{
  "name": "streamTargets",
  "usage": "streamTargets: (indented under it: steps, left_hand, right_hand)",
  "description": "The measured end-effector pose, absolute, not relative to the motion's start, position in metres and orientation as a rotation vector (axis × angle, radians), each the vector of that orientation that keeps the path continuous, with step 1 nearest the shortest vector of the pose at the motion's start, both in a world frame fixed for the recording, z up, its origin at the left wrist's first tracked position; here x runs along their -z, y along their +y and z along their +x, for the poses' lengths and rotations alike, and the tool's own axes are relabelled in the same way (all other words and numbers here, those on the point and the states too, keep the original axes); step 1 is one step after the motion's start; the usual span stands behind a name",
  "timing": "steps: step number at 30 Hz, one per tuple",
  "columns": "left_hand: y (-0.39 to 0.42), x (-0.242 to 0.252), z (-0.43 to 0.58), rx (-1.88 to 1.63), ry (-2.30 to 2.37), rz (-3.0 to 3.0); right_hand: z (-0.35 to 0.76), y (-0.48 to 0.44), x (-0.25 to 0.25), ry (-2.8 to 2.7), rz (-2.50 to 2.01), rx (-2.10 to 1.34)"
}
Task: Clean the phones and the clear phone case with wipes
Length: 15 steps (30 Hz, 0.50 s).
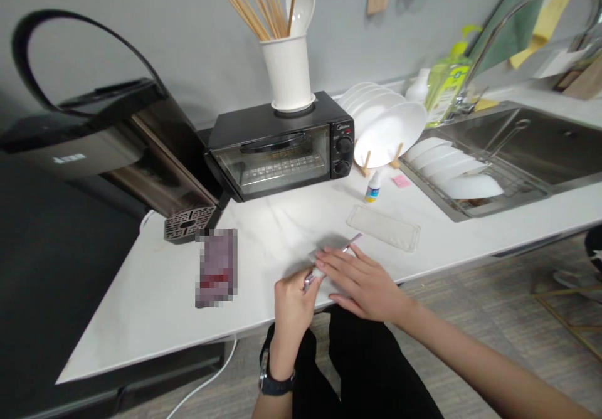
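Observation:
Near the front edge of the white counter, my left hand (295,303) is closed round a small, shiny item (309,279) that is mostly hidden by the fingers. My right hand (364,281) lies over it with fingers stretched out flat, touching the left fingertips. A thin, pale purple end (356,239) sticks out beyond the right hand; whether it belongs to the same item I cannot tell. Behind the right hand lies a clear phone case (384,228). Further back stand a small white bottle with a blue and yellow label (373,188) and a pink pad (401,181).
A blurred-out purple object (217,268) lies at left, before a black coffee machine (160,155). Behind are a toaster oven (282,155) bearing a white chopstick cup (288,71), and racked plates (390,133). At right are a sink (545,146) with bowls (451,167) and a soap bottle (446,86).

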State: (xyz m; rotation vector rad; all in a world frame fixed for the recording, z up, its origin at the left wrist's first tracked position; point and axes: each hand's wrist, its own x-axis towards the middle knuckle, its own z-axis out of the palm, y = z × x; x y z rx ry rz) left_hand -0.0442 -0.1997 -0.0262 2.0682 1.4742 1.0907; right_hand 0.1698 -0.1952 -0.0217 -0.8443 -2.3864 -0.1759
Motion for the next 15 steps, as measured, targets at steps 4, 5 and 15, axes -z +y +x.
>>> streamTargets:
  steps: [4, 5, 15]
  left_hand:
    - [-0.198, 0.021, -0.041, -1.132, 1.409, 1.967]
    - [-0.198, 0.021, -0.041, -1.141, 1.408, 1.953]
    - [-0.199, 0.024, -0.043, -1.096, 1.437, 1.937]
  right_hand:
    - [0.202, -0.184, 0.024, -2.282, -0.995, 0.136]
    - [0.203, -0.185, 0.026, -2.247, -1.046, 0.131]
    - [0.133, -0.215, 0.044, -1.594, -1.498, -0.059]
